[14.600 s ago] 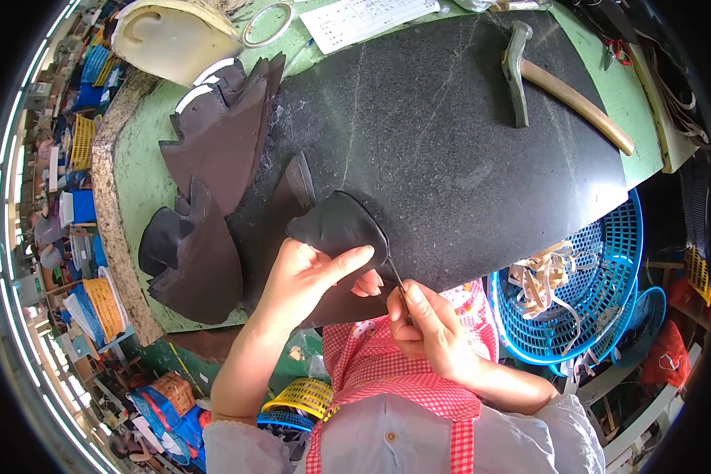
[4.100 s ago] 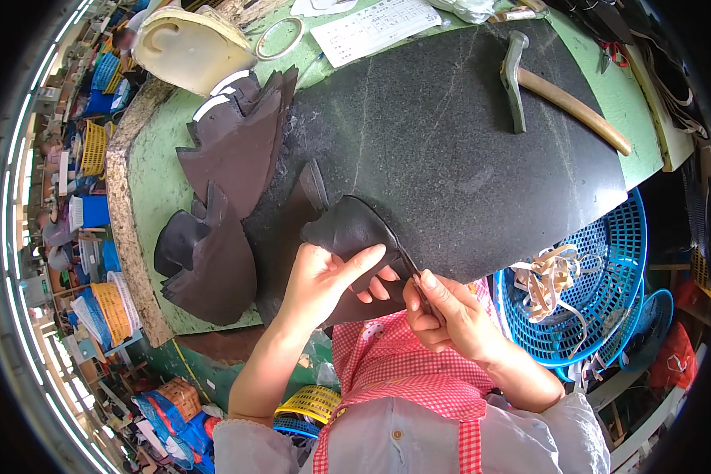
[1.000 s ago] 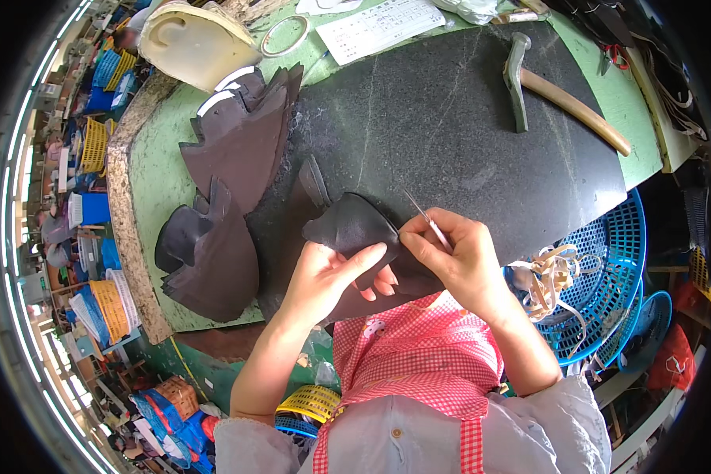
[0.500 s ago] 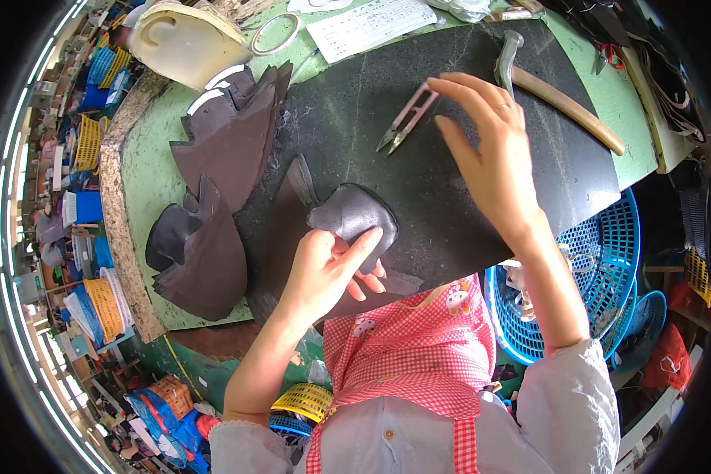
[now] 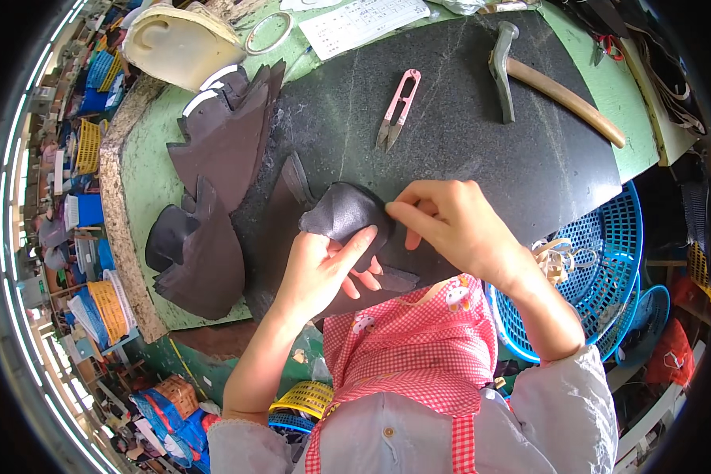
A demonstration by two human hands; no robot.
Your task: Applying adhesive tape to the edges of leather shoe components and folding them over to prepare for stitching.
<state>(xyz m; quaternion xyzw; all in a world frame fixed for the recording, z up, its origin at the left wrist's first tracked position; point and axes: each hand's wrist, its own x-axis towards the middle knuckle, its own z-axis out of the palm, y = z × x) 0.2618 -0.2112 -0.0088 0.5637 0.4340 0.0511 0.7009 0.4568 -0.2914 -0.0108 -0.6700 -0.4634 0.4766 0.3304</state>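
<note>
A curved black leather shoe-upper piece (image 5: 344,209) is raised off the dark slab (image 5: 482,158), its brown side part spreading beneath. My left hand (image 5: 312,272) grips its near-left edge, thumb on top and fingers curled under. Closed in a pinch, my right hand (image 5: 458,225) has thumb and forefinger at the piece's right edge; whether a thread is between them is too small to tell. Beyond the hands lie pink thread snips (image 5: 400,107), blades toward me. More dark upper pieces lie at the left, one pile (image 5: 225,150) farther off and one folded piece (image 5: 209,265) nearer.
A wooden-handled hammer (image 5: 565,101) rests on the slab's far right. Along the back of the green table are a tape roll (image 5: 270,33), a printed sheet (image 5: 363,28) and a cream plastic container (image 5: 182,47). Blue baskets (image 5: 608,253) stand below the right edge.
My right hand has come away from the snips, down and toward me to the leather piece, its fingers closing at the edge. The snips now lie alone, turned slightly. My left hand keeps its hold.
</note>
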